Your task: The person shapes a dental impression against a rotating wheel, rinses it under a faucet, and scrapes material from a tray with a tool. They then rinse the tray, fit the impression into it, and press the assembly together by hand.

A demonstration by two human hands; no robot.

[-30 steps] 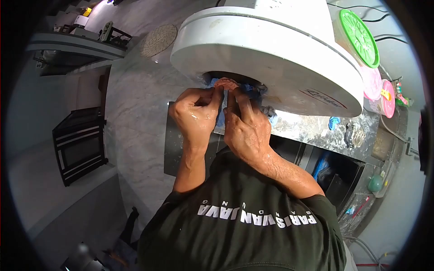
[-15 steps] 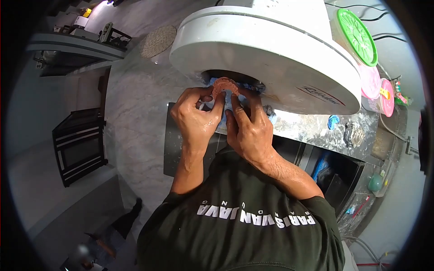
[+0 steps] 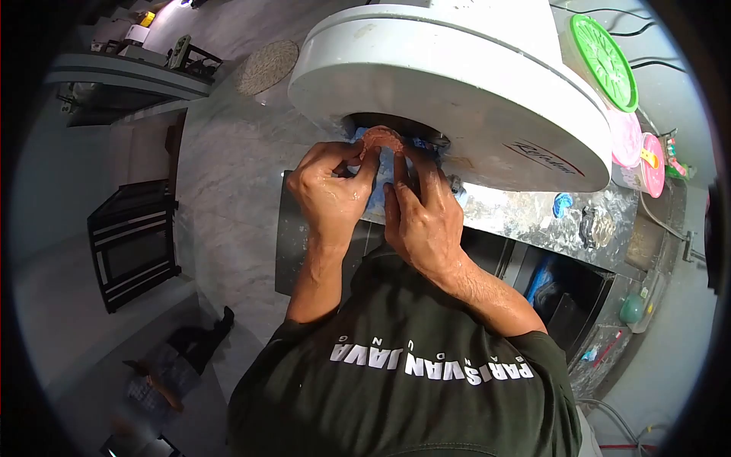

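A wet pink arch-shaped denture point(image 3: 381, 136) is held at the dark opening in the front of a white machine point(image 3: 449, 99). My left hand point(image 3: 332, 186) pinches one end of the arch between thumb and fingers. The other end is gripped by my right hand point(image 3: 424, 217), with its fingers close together. Both hands glisten with moisture. Inside the opening, the part behind the denture is mostly hidden; some blue material point(image 3: 379, 199) shows below and around it.
A white-smeared counter point(image 3: 518, 213) runs right of my hands, bearing a small blue piece point(image 3: 562, 205) and a grey lump point(image 3: 596, 227). A green-lidded tub point(image 3: 603, 62) and a pink tub point(image 3: 649, 164) stand beside the machine. Another person point(image 3: 164, 377) is at lower left.
The denture has tipped slightly and sits a little lower against the opening, still between both hands. At lower left, the other person has shifted position.
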